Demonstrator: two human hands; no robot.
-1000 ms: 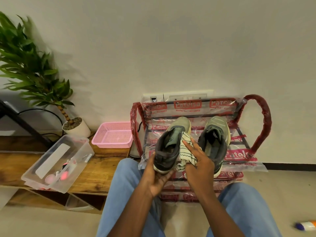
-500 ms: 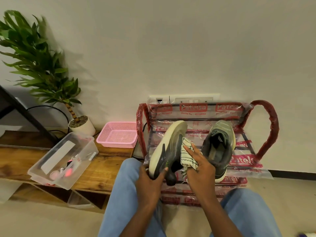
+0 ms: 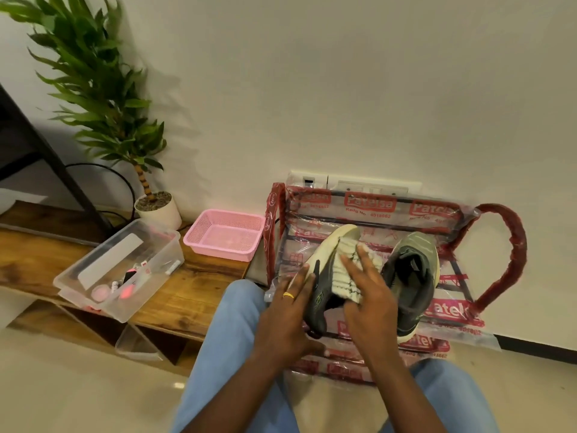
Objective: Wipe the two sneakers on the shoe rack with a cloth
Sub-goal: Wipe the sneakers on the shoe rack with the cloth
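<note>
gripping the tilted sneaker [image 3: 324, 285] is the left hand [image 3: 290, 320]; right hand [image 3: 371, 304], flat, presses cloth [image 3: 346, 276] on it (half hiding other sneaker [image 3: 415, 276]).

Dark grey sneaker [image 3: 323, 289] with cream sole, white cloth [image 3: 346, 276] with dark stripes, pink basket [image 3: 218, 250], red-printed rack wrap [image 3: 370, 203].

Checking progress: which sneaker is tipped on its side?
The left sneaker, gripped by the left hand, cloth pressed on it; the right sneaker sits sole-down on the rack.

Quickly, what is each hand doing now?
Left hand: grips the tilted sneaker.
Right hand: open, fingers pressing the cloth on it.
</note>
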